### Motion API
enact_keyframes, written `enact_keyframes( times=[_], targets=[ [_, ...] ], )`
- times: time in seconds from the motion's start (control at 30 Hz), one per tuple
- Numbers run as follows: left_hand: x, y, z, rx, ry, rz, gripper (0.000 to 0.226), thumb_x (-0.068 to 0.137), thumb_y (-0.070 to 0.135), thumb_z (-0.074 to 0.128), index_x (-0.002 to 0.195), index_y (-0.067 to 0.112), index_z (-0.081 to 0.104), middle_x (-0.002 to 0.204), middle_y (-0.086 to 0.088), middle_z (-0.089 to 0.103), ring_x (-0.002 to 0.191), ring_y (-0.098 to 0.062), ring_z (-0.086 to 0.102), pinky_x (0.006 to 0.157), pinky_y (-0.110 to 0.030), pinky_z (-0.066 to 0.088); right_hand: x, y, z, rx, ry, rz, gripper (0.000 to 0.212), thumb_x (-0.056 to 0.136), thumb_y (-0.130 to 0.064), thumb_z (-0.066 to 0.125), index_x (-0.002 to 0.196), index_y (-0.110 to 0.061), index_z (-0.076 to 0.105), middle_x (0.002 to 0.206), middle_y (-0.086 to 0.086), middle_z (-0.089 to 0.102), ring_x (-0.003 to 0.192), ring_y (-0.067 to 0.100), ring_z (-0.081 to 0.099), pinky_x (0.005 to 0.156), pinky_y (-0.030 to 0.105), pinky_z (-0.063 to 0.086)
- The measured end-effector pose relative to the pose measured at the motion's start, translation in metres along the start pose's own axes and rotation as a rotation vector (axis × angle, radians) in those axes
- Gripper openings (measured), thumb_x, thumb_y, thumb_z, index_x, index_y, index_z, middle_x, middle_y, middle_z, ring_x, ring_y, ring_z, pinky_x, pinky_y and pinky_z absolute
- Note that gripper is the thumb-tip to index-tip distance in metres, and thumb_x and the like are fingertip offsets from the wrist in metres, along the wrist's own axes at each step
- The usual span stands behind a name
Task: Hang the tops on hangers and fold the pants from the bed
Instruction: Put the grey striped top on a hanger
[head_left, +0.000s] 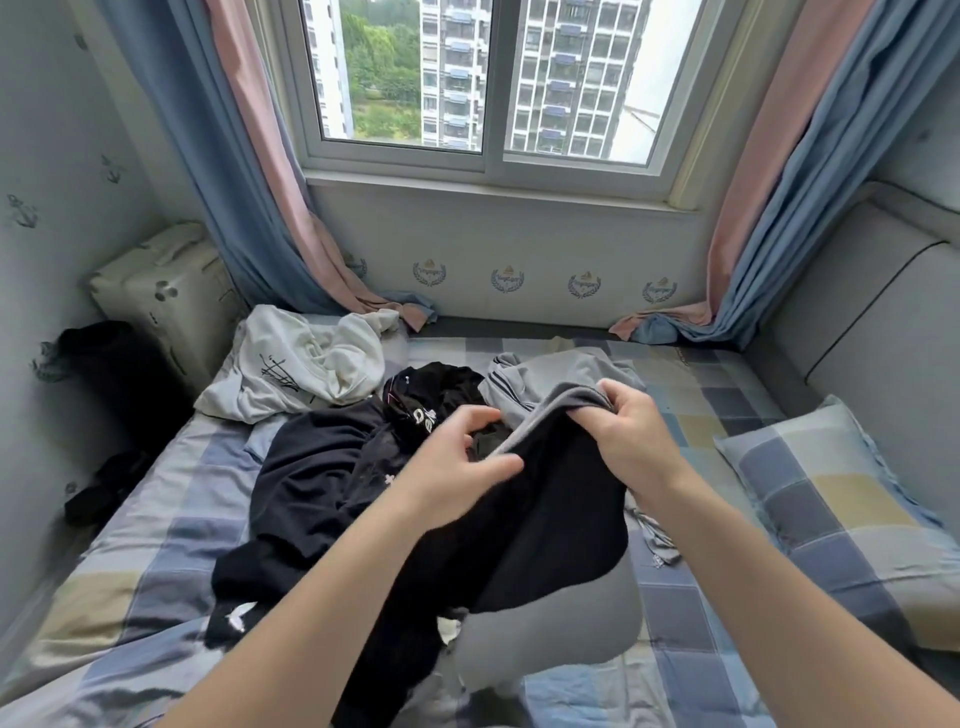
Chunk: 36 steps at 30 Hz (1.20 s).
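Pinching grey-lined edge of black fabric garment (545, 519), right hand (628, 431) holds it above checked bed (156, 519); left hand (452, 462) blurred beside edge, fingers loosely curled, grip unclear.

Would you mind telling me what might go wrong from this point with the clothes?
The right hand grips only the grey edge of the black garment, so it may slip or twist. Its lower part lies against the dark pile; lifting could drag those clothes along. The left hand is blurred; its hold is unclear.
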<state>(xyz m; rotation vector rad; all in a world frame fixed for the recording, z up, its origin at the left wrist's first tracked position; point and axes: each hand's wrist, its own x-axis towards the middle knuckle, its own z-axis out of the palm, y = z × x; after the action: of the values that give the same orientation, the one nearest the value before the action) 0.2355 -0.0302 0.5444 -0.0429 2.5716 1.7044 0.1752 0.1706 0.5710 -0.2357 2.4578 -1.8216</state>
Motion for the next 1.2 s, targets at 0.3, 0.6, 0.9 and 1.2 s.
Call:
enact_keyframes(
  times=[0.3,0.6,0.9,1.2],
  targets=[
    [-0.021,0.015,0.049,-0.047,-0.137,0.045,0.062,0.058,0.049,0.085,0.108,0.041,0.049,0.109,0.011,0.063,0.1,-0.002,0.062,0.086,-0.031,0.055,0.005,-0.062,-0.001,0.442,0.094,0.084,0.014,0.096,-0.005,0.055,0.086,-0.013,0.06,0.072,0.004,0.059,0.06,0.012,0.059,0.05,0.023,0.05],
    [-0.01,-0.007,0.036,0.222,-0.003,-0.19,0.042,0.101,0.044,0.046,0.073,0.016,0.057,0.086,-0.01,0.069,0.086,-0.034,0.062,0.067,-0.034,0.04,0.006,-0.047,-0.002,0.652,0.022,0.089,0.017,0.097,-0.006,0.058,0.113,-0.013,0.058,0.111,0.01,0.067,0.101,0.023,0.066,0.092,0.042,0.051],
    [0.004,0.008,0.002,-0.621,0.294,-0.364,0.032,0.103,0.039,0.054,0.1,0.011,0.069,0.087,-0.009,0.075,0.079,-0.024,0.073,0.065,-0.038,0.058,-0.025,0.009,0.003,0.275,-0.098,0.264,0.017,0.096,-0.021,0.064,0.113,-0.019,0.064,0.125,0.011,0.066,0.115,0.024,0.065,0.099,0.047,0.052],
    [0.002,0.029,0.002,-0.962,0.29,-0.356,0.044,0.103,0.038,0.053,0.123,0.0,0.061,0.107,-0.019,0.074,0.092,-0.03,0.075,0.065,-0.036,0.061,-0.049,0.047,0.044,0.065,-0.378,0.335,0.041,0.078,-0.049,0.076,0.113,-0.033,0.063,0.105,-0.012,0.075,0.097,0.001,0.069,0.079,0.02,0.052]
  ],
)
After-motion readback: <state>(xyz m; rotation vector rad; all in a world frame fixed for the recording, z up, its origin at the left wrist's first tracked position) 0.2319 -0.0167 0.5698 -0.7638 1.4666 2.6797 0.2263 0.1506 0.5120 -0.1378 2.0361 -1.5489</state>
